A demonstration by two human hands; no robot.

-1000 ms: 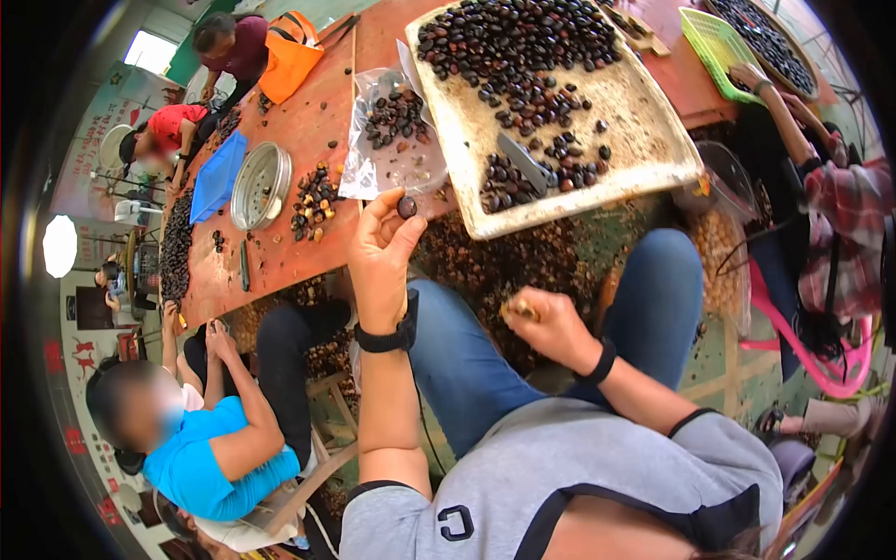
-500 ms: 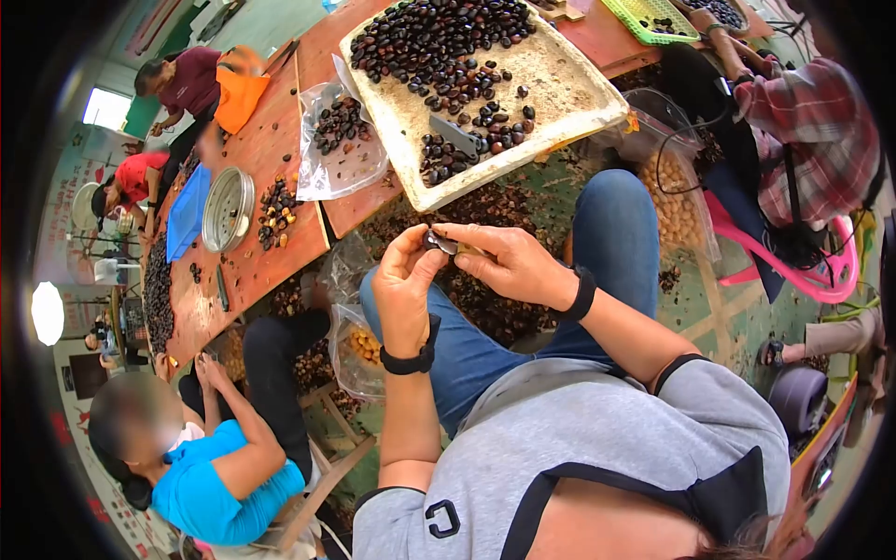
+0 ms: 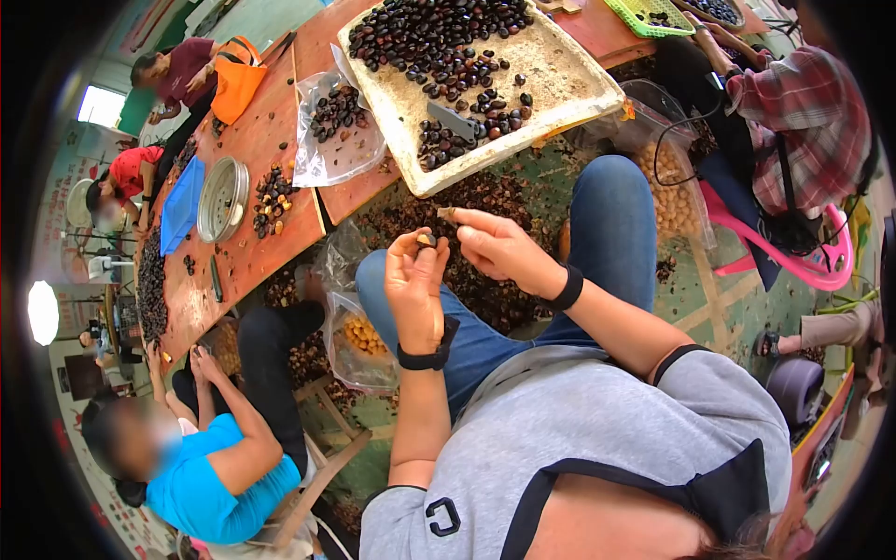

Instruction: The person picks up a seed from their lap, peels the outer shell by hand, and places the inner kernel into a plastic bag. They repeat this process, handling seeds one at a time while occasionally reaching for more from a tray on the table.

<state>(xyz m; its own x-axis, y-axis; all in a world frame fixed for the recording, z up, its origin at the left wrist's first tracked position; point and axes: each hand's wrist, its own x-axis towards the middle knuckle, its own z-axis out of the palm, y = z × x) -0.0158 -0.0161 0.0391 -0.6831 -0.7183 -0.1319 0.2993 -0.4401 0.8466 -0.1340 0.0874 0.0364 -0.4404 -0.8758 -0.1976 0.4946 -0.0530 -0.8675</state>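
My left hand (image 3: 415, 285), with a black watch on the wrist, is raised over my lap and pinches a small chestnut (image 3: 426, 240) at the fingertips; part of the nut shows pale. My right hand (image 3: 499, 247), with a black wristband, sits just to the right of it and grips a short blade or tool (image 3: 446, 215) whose tip points at the nut. Beyond my knees a white tray (image 3: 569, 89) holds several dark chestnuts and a flat knife (image 3: 453, 119).
Brown shells (image 3: 485, 289) cover the floor under my hands. A bag of peeled yellow nuts (image 3: 359, 338) hangs by my left knee, and another bag (image 3: 674, 201) is at the right. A red table (image 3: 271, 243) carries a metal tin (image 3: 222, 198). People sit at lower left (image 3: 215, 467) and upper right (image 3: 803, 103).
My left hand came down from near the table with the dark nut. My right hand rose from my lap to meet it. The nut now shows a pale patch.
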